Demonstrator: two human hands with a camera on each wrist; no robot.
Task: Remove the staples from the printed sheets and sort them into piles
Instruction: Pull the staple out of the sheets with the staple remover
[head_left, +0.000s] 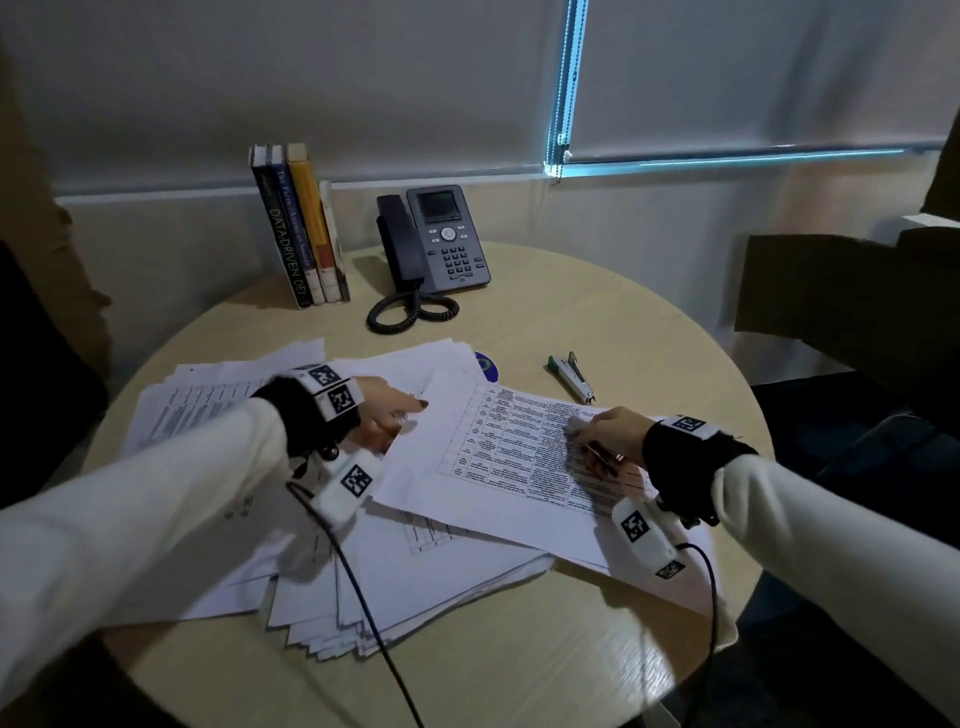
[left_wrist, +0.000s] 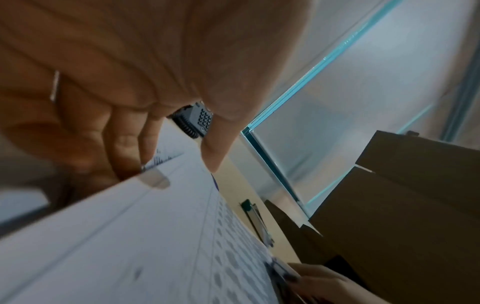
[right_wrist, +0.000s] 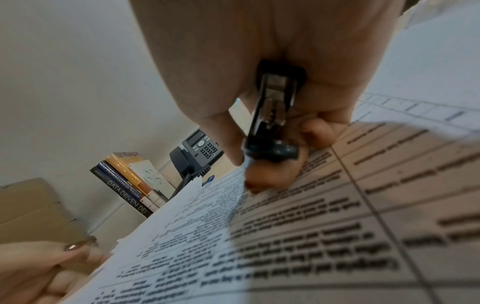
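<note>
The right hand is curling its fingers and thumb around a black staple remover, gripping it so that the tool's tip is pointing down at the top printed sheet, a page with a table of dense text. In the right wrist view the remover's end is lying against the fingertips just above the print; whether it is touching the paper cannot be told through the blur. The left hand is holding the far left edge of that same sheet, its fingers going under the raised edge while the thumb is sticking out straight above it. The sheet is lying slanted across a loose, spread heap of printed sheets that is covering the near half of the round table. Beyond the right hand, a green stapler is lying on the bare tabletop, apart from the papers. At the table's far edge a desk phone is sitting beside a row of upright books leaning against the wall
</note>
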